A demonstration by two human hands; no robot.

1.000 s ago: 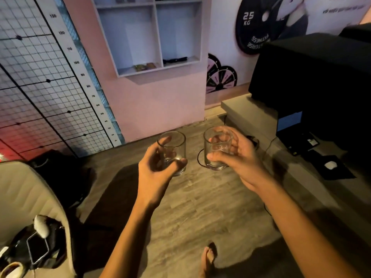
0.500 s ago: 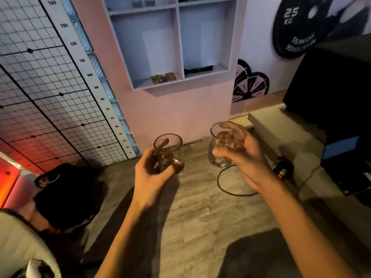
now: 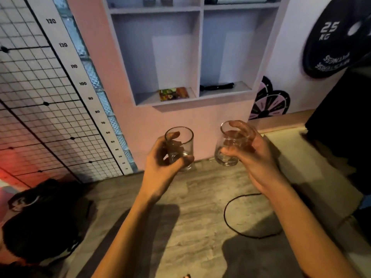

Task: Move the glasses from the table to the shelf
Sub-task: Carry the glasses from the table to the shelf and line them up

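I carry two clear empty tumblers in the air above the wooden floor. My left hand (image 3: 160, 167) grips the left glass (image 3: 183, 143) around its lower half. My right hand (image 3: 255, 157) wraps the right glass (image 3: 226, 155) from the side, fingers over its rim. Both glasses are upright, below and in front of the white wall shelf (image 3: 192, 101) set into the pink wall. Its lower left compartment holds a colourful flat packet (image 3: 174, 94), its lower right one a black object (image 3: 217, 86). Two small glass-like objects (image 3: 157, 1) stand on the upper left shelf, blurred.
A wire grid panel (image 3: 40, 117) with a height scale leans at left. A black bag (image 3: 40, 227) lies on the floor at lower left. A black cable (image 3: 236, 223) loops on the floor at right, beside a low beige platform (image 3: 301, 157) and a black-draped table (image 3: 345, 121).
The view has closed in on the wall shelf, which looks larger and nearer. Both hands still hold their glasses, raised slightly toward the shelf.
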